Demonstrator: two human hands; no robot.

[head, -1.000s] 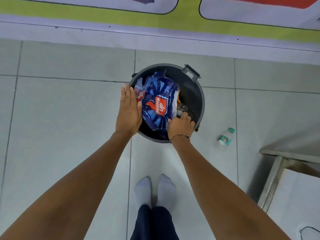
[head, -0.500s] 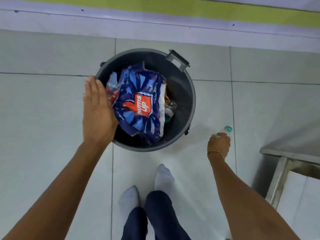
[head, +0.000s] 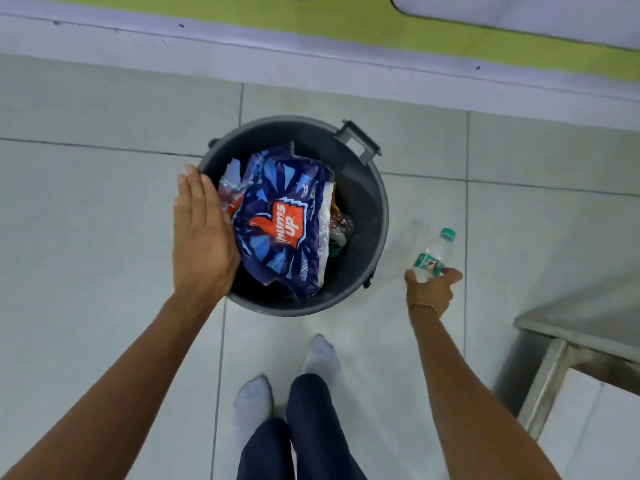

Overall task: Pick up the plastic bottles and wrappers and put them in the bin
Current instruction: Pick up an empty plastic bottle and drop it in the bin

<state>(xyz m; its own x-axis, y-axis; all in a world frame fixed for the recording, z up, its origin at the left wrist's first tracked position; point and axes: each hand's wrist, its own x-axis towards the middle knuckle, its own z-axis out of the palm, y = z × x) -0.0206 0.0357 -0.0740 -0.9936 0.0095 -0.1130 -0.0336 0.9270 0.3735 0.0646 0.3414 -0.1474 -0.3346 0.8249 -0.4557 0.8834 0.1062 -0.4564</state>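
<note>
A dark grey round bin (head: 367, 202) stands on the tiled floor in front of my feet. Inside lies a large blue wrapper (head: 280, 230) with an orange logo, and a crushed clear bottle (head: 341, 226) shows beside it. My left hand (head: 202, 237) rests flat on the bin's left rim, fingers together, touching the wrapper's edge. To the right of the bin, my right hand (head: 431, 289) grips a small clear plastic bottle (head: 433, 256) with a green cap and green label, lifted off the floor.
A metal table leg and frame (head: 550, 375) stand at the lower right. A wall base with a green stripe (head: 346, 26) runs along the top. My socked feet (head: 287, 379) are just behind the bin.
My right hand left the bin, reached to the bottle on the floor at the right, closed on it and lifted it. My left hand stayed on the bin's rim.
</note>
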